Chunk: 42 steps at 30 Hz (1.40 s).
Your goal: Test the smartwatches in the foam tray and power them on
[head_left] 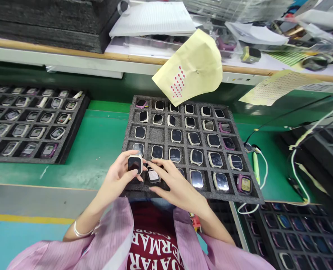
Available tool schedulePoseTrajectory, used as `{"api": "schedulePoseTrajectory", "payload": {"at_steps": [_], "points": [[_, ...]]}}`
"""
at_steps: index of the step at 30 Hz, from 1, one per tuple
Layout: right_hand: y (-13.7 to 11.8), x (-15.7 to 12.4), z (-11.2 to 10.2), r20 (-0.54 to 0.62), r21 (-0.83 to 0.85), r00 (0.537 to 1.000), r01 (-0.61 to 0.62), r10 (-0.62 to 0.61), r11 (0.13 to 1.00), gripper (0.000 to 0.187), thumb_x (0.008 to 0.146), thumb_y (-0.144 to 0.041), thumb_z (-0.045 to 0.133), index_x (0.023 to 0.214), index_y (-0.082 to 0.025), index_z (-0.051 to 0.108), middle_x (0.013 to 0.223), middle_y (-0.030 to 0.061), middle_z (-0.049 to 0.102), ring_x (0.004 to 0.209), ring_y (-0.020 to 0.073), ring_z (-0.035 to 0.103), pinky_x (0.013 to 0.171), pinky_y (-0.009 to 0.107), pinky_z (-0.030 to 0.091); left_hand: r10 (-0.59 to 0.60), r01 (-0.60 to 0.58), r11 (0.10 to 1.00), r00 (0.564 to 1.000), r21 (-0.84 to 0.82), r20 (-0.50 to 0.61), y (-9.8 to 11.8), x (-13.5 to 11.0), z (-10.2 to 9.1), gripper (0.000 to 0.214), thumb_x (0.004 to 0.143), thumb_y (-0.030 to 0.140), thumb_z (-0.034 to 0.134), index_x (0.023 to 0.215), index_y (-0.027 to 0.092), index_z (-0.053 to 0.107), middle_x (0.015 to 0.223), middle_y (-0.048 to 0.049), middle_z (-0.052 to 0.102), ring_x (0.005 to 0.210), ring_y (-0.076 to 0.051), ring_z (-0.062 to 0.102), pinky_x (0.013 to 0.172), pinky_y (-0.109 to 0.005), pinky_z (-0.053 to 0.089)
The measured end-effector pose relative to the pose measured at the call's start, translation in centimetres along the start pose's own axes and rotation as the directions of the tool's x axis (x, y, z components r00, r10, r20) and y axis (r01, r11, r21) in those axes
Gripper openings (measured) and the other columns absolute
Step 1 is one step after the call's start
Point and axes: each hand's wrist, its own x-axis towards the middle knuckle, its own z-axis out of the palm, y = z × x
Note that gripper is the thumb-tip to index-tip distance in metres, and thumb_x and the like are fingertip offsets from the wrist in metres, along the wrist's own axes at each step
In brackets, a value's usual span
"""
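A dark foam tray (241,148) with square pockets lies in front of me on the green bench, holding several small square watch bodies. My left hand (118,180) is closed around one watch body (134,164) with a dark screen, lifted just above the tray's near left corner. My right hand (173,183) rests over the tray's front row with its fingers extended. Its fingertips touch another watch body (153,175) with a lit, pale screen.
A second foam tray (71,127) of watch bodies lies at the left. More dark trays (296,232) sit at the lower right. White cables (296,165) run along the right. A yellow sheet with pink stickers (193,67) hangs from the shelf above.
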Motion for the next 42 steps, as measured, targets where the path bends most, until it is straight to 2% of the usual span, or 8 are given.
{"api": "schedulePoseTrajectory", "payload": {"at_steps": [5, 9, 16, 21, 26, 29, 32, 42], "points": [[-0.1, -2.6, -2.2, -0.139, -0.403, 0.986, -0.143, 0.094, 0.904, 0.023, 0.096, -0.028, 0.051, 0.113, -0.02, 0.064, 0.113, 0.0121, 0.064, 0.104, 0.0288, 0.057, 0.09, 0.05, 0.047, -0.03, 0.031, 0.996, 1.0, 0.08, -0.005, -0.1, -0.4, 0.4, 0.038, 0.086, 0.023, 0.063, 0.122, 0.021, 0.051, 0.102, -0.0061, 0.062, 0.078, -0.015, 0.063, 0.06, -0.023, 0.053], [0.5, -3.8, -0.9, -0.238, -0.498, 0.946, -0.315, 0.221, 0.808, 0.024, 0.098, -0.024, 0.045, 0.107, -0.015, 0.065, 0.099, 0.015, 0.065, 0.091, 0.03, 0.059, 0.081, 0.048, 0.05, -0.095, 0.095, 0.982, 0.995, 0.165, -0.007, -0.4, -0.4, 1.5, 0.043, 0.081, 0.02, 0.067, 0.122, 0.023, 0.051, 0.085, 0.0013, 0.054, 0.059, -0.008, 0.051, 0.047, -0.018, 0.042], [0.6, -3.9, 1.1, -0.362, -0.01, 0.85, -0.414, 0.383, 0.91, 0.031, 0.086, -0.03, 0.068, 0.113, -0.019, 0.063, 0.09, 0.0052, 0.062, 0.083, 0.0221, 0.062, 0.076, 0.036, 0.051, -0.137, 0.13, 0.958, 0.99, 0.256, 0.009, -0.9, -0.5, 3.4, 0.041, 0.084, 0.02, 0.063, 0.121, 0.023, 0.048, 0.083, 0.0032, 0.051, 0.054, -0.005, 0.044, 0.046, -0.016, 0.04], [0.7, -3.8, 0.0, -0.355, 0.304, 0.871, -0.237, 0.341, 0.923, 0.01, 0.086, -0.026, 0.067, 0.094, -0.022, 0.072, 0.105, 0.0067, 0.062, 0.1, 0.0214, 0.061, 0.091, 0.036, 0.048, -0.105, 0.107, 0.942, 0.994, 0.318, -0.025, -0.8, -0.3, 3.6, 0.041, 0.083, 0.019, 0.062, 0.121, 0.024, 0.049, 0.085, 0.0036, 0.051, 0.05, -0.005, 0.042, 0.043, -0.017, 0.039], [0.5, -2.9, -0.6, -0.177, 0.871, 0.884, -0.064, 0.432, 0.487, 0.01, 0.095, -0.029, 0.056, 0.103, -0.024, 0.06, 0.104, 0.0063, 0.071, 0.09, 0.0196, 0.07, 0.077, 0.035, 0.057, -0.073, 0.072, 0.929, 0.997, 0.364, -0.01, -0.7, -0.1, 4.1, 0.04, 0.083, 0.016, 0.061, 0.121, 0.024, 0.051, 0.083, 0.0029, 0.054, 0.06, -0.009, 0.05, 0.051, -0.019, 0.041], [0.2, -2.4, -0.7, -0.09, 0.954, 0.883, -0.056, 0.46, 0.295, 0.024, 0.094, -0.029, 0.056, 0.118, -0.023, 0.057, 0.099, 0.0079, 0.073, 0.08, 0.0177, 0.07, 0.063, 0.028, 0.056, -0.036, 0.035, 0.921, 0.999, 0.388, -0.005, -0.8, 0.1, 4.3, 0.041, 0.081, 0.015, 0.061, 0.121, 0.023, 0.052, 0.085, 0.0011, 0.06, 0.07, -0.012, 0.056, 0.058, -0.02, 0.044], [0.0, -2.3, -0.9, -0.028, 0.981, 0.903, -0.057, 0.429, 0.185, 0.04, 0.095, -0.031, 0.054, 0.134, -0.021, 0.051, 0.114, 0.0125, 0.069, 0.098, 0.0205, 0.067, 0.078, 0.033, 0.056, -0.024, 0.022, 0.914, 1.0, 0.405, 0.0, -0.9, 0.1, 4.3, 0.041, 0.081, 0.016, 0.061, 0.121, 0.022, 0.053, 0.087, 0.0002, 0.062, 0.072, -0.014, 0.058, 0.062, -0.022, 0.045], [1.2, -2.6, -0.5, -0.009, 0.971, 0.954, -0.063, 0.299, 0.231, 0.025, 0.077, -0.021, 0.078, 0.101, -0.025, 0.075, 0.102, 0.005, 0.07, 0.094, 0.0203, 0.068, 0.08, 0.034, 0.057, 0.0, -0.034, 0.876, 0.998, 0.482, 0.069, -1.2, -0.1, 3.7, 0.038, 0.081, 0.01, 0.056, 0.116, 0.021, 0.055, 0.102, -0.0023, 0.063, 0.089, -0.017, 0.06, 0.075, -0.025, 0.046]]}}
